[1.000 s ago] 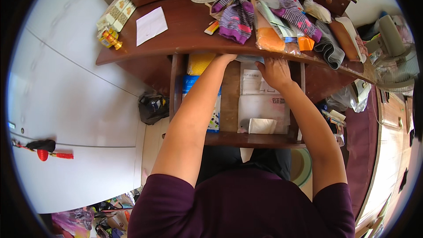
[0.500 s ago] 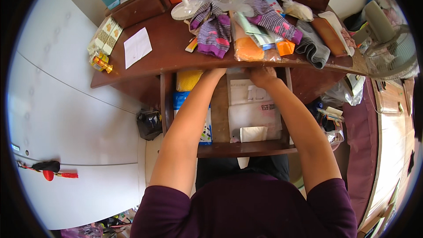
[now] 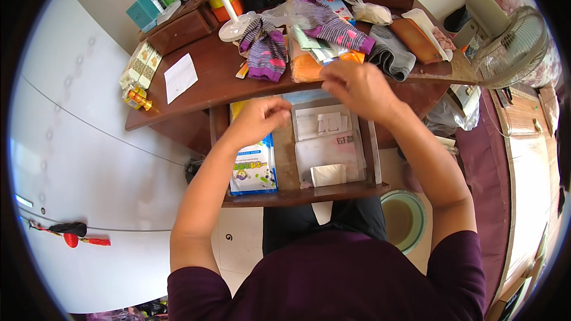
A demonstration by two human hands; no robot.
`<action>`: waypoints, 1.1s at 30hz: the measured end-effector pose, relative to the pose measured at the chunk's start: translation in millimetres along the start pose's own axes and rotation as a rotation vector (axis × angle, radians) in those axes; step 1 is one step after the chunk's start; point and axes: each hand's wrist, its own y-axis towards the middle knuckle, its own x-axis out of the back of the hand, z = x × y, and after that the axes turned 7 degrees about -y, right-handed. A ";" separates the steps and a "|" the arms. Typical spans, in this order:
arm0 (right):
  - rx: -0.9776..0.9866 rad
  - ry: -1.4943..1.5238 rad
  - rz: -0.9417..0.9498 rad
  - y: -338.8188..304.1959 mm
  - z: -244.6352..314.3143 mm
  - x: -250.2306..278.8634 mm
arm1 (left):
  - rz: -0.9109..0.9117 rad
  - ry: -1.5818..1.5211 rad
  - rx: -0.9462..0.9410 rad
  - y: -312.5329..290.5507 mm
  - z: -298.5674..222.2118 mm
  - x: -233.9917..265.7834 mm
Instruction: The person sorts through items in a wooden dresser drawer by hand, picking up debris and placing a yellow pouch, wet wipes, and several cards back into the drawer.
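Observation:
An open drawer [image 3: 286, 169] pulled out of the brown desk lies below my hands. Over its left half hovers my left hand [image 3: 259, 120], fingers loosely bent and apart, holding nothing visible. A blue-and-white packet [image 3: 254, 172] lies beneath that wrist, with something yellow partly hidden by the hand. My right hand [image 3: 364, 90] is raised at the desk's front edge, fingers bent and apart, with nothing seen in it. Under it in the drawer are a clear plastic sleeve [image 3: 330, 157], a white cut-out card [image 3: 332, 123] and a small white packet [image 3: 328, 175].
Striped purple socks [image 3: 267, 59], an orange item in clear wrap [image 3: 306, 66] and a grey folded cloth [image 3: 389, 53] crowd the desktop. A white paper [image 3: 180, 77] lies at left. A fan [image 3: 514, 44] stands at right, a basin of water [image 3: 403, 220] on the floor.
Both hands have come out from the back of the drawer. My left hand moved nearer and left; my right rose over the desk edge. More of the blue-and-white packet shows.

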 end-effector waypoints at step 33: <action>0.196 0.039 -0.359 170.1 27.7 -56.3 | -0.519 -0.802 -0.311 82.3 -40.1 92.2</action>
